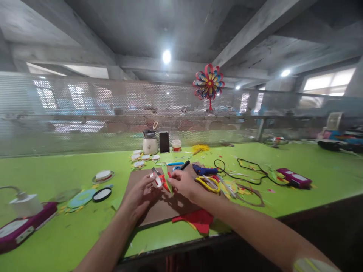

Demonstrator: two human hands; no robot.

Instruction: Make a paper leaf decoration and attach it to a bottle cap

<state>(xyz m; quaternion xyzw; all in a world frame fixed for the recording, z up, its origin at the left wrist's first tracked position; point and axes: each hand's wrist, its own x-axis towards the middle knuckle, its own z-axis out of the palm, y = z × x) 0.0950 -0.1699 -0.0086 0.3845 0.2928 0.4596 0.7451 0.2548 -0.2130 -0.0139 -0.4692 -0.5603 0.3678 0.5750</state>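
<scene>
My left hand (140, 194): curled round tape (157, 180).
My right hand (185, 184): pinching strip (165, 183), just left of it, running away from me.

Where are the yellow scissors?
In the head view, the yellow scissors lie on the green table, just right of the right hand, near the blue glue gun.

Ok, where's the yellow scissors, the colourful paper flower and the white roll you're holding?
yellow scissors (208, 184): head view, on the yellow handle loops.
paper flower (208, 82): head view, on its yellow centre.
white roll (157, 181): head view, on its white side, at the fingertips of the left hand (140, 196).
</scene>
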